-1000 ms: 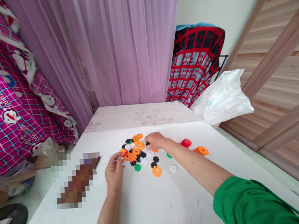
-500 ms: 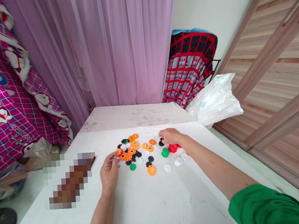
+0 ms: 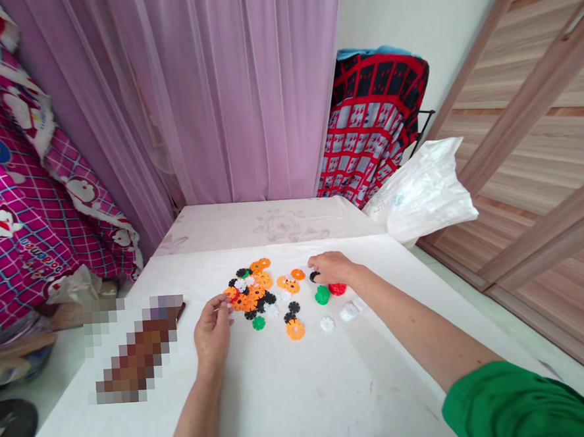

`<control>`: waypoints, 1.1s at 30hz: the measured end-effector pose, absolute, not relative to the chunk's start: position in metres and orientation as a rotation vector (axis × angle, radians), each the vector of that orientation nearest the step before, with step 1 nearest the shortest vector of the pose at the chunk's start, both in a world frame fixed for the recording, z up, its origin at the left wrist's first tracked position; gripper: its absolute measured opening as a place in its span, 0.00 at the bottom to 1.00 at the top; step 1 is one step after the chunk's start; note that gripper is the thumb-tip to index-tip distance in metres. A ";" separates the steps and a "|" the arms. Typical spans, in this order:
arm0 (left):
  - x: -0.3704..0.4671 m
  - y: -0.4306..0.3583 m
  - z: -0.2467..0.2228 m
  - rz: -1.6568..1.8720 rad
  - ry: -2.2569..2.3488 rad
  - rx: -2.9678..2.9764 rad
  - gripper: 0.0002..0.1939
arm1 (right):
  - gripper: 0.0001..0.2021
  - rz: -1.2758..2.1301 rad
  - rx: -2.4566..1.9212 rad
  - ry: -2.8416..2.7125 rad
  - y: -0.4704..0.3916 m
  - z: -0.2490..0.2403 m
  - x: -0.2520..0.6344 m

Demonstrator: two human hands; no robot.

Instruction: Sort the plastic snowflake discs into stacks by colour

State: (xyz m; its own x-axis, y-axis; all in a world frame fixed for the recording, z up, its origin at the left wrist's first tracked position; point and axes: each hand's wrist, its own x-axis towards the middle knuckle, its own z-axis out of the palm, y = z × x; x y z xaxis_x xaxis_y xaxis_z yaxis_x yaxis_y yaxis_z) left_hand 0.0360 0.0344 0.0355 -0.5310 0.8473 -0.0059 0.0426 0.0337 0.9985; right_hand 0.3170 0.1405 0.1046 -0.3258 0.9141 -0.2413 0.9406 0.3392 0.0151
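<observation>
My left hand (image 3: 213,325) rests at the left edge of a loose pile of snowflake discs (image 3: 250,301), orange, black, white and a few red and green. Its fingers are loosely bent and somewhat apart, the tips beside a red and orange disc; no held disc shows. On the right, my right hand (image 3: 332,267) reaches across the table with its fingers curled down onto a black snowflake disc (image 3: 315,277). Close below that hand are green discs (image 3: 322,295) and a red bunch (image 3: 337,289), partly covered by my wrist. White discs (image 3: 351,310) lie beside my forearm.
A white cloth (image 3: 303,396) covers the table. Nearer me lie a single white disc (image 3: 327,324), an orange one (image 3: 295,330) and a green one (image 3: 259,323). A blurred-out item (image 3: 144,349) is at the left. A white plastic bag (image 3: 421,191) stands by the right table edge.
My right hand has shifted very slightly left at the black disc. My left hand stays by the pile. The view has tilted a little; the discs look unmoved.
</observation>
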 end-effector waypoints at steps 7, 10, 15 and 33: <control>0.035 0.036 0.031 1.556 1.657 0.936 0.21 | 0.16 -0.104 1.762 2.284 0.138 0.120 0.315; 0.035 0.036 0.031 1.567 1.655 0.947 0.20 | 0.16 -0.115 1.792 2.189 0.139 0.122 0.314; 0.035 0.036 0.031 1.584 1.650 0.965 0.19 | 0.17 -0.141 1.805 2.134 0.139 0.118 0.311; 0.033 0.038 0.021 1.587 1.656 1.016 0.18 | 0.16 -0.070 1.420 2.460 0.112 0.131 0.272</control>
State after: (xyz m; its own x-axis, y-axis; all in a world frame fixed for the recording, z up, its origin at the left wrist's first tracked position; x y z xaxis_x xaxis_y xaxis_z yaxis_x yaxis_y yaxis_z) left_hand 0.0330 0.0383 0.0213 -0.5101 0.8571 0.0725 0.1086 -0.0194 0.9939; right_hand 0.2720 0.1123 0.1309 -0.4665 0.8389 -0.2805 0.8535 0.5101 0.1061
